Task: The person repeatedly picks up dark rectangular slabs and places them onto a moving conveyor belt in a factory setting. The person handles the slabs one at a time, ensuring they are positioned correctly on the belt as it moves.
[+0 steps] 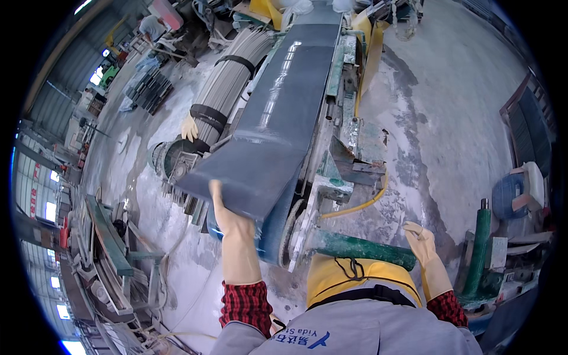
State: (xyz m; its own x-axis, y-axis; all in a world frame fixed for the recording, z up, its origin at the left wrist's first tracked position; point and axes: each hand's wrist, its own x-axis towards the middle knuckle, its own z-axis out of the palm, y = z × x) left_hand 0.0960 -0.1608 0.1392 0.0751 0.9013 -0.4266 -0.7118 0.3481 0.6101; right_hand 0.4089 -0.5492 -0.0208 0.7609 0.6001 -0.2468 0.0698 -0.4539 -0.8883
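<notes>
Head view, and here's the slab (251, 171): dark grey, flat, sharp-cornered, with a wet shine, lying askew at the near end of the conveyor line, one corner jutting out to the left. Behind it runs a long, glossy dark surface (293, 83); whether that's a second slab, I can't tell. The left hand (229, 218), in a cream glove, is on the near edge, one digit laid on top; how firmly it grips, or whether the rest curls underneath, I can't tell. Out right, the right hand (420, 239) hangs loosely curled, nothing visible in it, near a green cylinder (367, 251) lying across the front of the yellow apron (361, 275).

Crowding the slab's left corner, a grimy motor (184, 167); down the right side, a chipped green frame (336, 171), with a yellow hose (361, 205) beyond.

Counting up: one bundle of pale strips (228, 83) with two black straps clearly visible, one loose cream glove (189, 128) beside it, two green cylinders, the second upright at far right, and one other person (152, 27) in the background.
</notes>
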